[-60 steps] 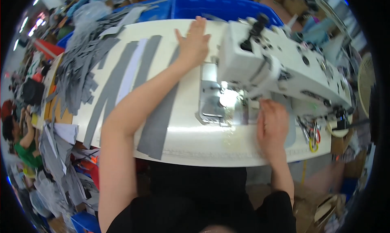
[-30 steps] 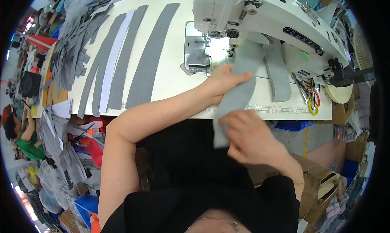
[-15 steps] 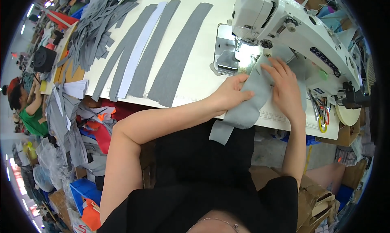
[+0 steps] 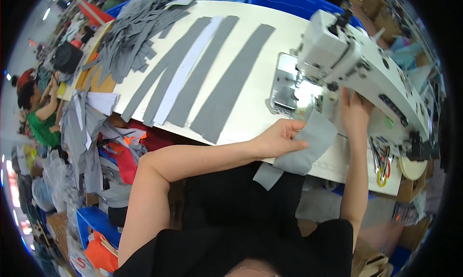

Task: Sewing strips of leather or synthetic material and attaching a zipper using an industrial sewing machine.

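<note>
My left hand (image 4: 282,139) pinches a grey fabric strip (image 4: 311,144) between thumb and fingers, in front of the sewing machine (image 4: 366,67). The strip's upper end rises toward the machine's lit needle area, and its lower end is folded and hangs over the table's front edge. My right hand (image 4: 356,114) is off this strip and reaches under the machine's arm, right of the needle. Its fingers look stretched and apart, though the tips are partly hidden by the machine.
Several grey strips (image 4: 236,84) and a white strip (image 4: 188,72) lie on the white table (image 4: 260,101). A heap of grey strips (image 4: 130,43) covers its far left. Scissors (image 4: 383,171) lie at the right edge. A blue bin (image 4: 284,2) stands behind. A person in green (image 4: 43,122) is at far left.
My right hand has left the grey strip and moved forward under the machine arm. My left hand keeps the strip, whose upper end has come away from the needle area. The view has shifted.
</note>
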Demonstrator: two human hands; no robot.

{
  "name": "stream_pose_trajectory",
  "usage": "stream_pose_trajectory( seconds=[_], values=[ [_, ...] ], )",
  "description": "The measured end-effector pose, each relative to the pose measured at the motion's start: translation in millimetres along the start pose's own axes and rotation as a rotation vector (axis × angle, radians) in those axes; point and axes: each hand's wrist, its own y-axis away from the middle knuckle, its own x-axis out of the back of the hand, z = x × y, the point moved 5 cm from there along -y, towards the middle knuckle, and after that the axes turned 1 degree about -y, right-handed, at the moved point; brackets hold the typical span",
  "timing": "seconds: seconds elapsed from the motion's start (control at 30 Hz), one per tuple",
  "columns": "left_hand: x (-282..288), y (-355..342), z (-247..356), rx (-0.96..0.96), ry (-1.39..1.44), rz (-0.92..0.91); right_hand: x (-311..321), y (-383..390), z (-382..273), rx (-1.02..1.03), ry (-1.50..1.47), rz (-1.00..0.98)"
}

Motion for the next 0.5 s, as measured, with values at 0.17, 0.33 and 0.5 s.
stream_pose_trajectory(
  seconds=[0.17, 0.33, 0.5],
  values=[
    [2.3, -1.3, -3.4, -0.107, 0.013, 0.051, 24.1, 77.3, -4.2, -0.822, -1.258, -0.52],
    [7.2, -0.7, -7.3, -0.031, -0.157, 0.118, 65.4, 48.5, -53.8, -0.714, -1.399, -0.616],
    [91.2, 25.4, 61.2, -0.231, -0.588, 0.481, 41.0, 72.6, -43.1, -0.571, -1.126, -0.641]
  ],
)
